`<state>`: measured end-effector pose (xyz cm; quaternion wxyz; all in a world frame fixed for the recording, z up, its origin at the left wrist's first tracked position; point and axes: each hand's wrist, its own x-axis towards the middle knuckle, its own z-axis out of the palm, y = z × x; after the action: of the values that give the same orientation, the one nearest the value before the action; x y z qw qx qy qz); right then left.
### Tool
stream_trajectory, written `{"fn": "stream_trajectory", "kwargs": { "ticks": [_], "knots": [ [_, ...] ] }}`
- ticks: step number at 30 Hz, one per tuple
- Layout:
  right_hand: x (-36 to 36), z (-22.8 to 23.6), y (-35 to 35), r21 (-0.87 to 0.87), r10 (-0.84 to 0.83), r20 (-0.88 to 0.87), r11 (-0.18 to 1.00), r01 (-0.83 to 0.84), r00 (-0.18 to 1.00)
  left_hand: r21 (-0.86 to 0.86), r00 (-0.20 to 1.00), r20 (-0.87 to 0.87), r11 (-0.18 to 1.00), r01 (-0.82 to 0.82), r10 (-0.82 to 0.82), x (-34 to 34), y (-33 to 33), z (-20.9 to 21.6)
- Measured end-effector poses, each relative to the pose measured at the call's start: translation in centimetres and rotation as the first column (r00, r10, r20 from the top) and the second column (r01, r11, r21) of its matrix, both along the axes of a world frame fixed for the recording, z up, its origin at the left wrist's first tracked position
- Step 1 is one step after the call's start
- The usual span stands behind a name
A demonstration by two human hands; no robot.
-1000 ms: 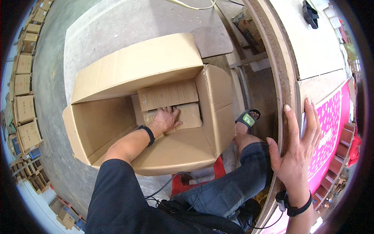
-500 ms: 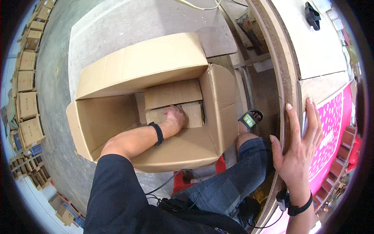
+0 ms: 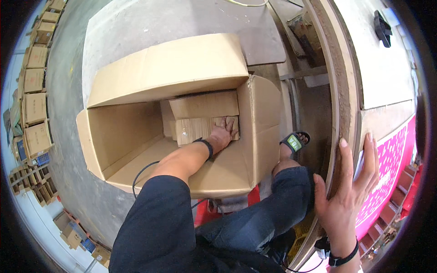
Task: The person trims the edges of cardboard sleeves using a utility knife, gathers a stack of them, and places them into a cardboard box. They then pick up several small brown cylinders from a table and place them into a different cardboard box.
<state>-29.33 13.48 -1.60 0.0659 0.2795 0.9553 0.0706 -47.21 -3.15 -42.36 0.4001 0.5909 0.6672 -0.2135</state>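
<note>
A big open cardboard box [image 3: 123,141] stands in front of me, its flaps raised. My left hand [image 3: 221,134] reaches down inside and lies on a bundle of stacked cardboard pieces [image 3: 193,129], at its right end. Its fingers are stretched and slightly apart; the thumb side is partly hidden. The bundle shows layered edges and a shiny patch like clear tape. Behind it, against the box's far wall, sits another brown cardboard bundle [image 3: 207,104]. Off to the right, my right hand [image 3: 342,195] rests on the wooden table edge [image 3: 339,113], fingers spread, holding nothing.
The table carries a pink patterned sheet [image 3: 387,168] and a black object [image 3: 382,29]. A red support [image 3: 207,214] shows under the box's near side. My sandalled foot [image 3: 293,142] is right of the box. Cardboard boxes [image 3: 36,107] line the far left.
My left hand has shifted right along the front bundle, which now shows its layered edges. The left arm has swung rightward over the box. My right hand stays on the table edge.
</note>
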Motion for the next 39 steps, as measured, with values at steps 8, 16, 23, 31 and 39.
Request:
{"fn": "stream_trajectory", "kwargs": {
  "ticks": [8, 16, 23, 31, 39],
  "knots": [
    [0.6, -0.6, 0.5, -0.002, 0.003, 0.003, 1.0, -0.003, 1.0, 0.393, 0.982, 0.165, 0.907, -0.152, 0.092, -3.5, -2.7, 3.9],
    [0.7, -0.9, -0.1, 0.066, 0.0, -0.028, 0.998, 0.001, 1.0, 0.033, 0.311, 0.206, 0.311, -0.95, 0.928, -20.3, -15.1, 3.5],
    [0.6, -0.6, 0.1, 0.134, 0.02, 0.039, 0.991, -0.025, 0.999, -0.069, 0.051, -0.005, 0.051, -0.996, 0.999, -21.6, -27.5, -18.4],
    [1.2, -0.6, 0.5, 0.038, 0.012, 0.014, 0.999, -0.012, 1.0, -0.454, -0.189, 0.148, -0.103, -0.885, 0.971, -18.3, -21.5, -15.4],
    [0.9, -0.2, 0.5, 0.0, 0.047, 0.024, 0.999, -0.047, 0.999, -0.391, -0.047, 0.206, 0.038, -0.919, 0.978, -19.3, -20.9, -10.3]
  ]
}}
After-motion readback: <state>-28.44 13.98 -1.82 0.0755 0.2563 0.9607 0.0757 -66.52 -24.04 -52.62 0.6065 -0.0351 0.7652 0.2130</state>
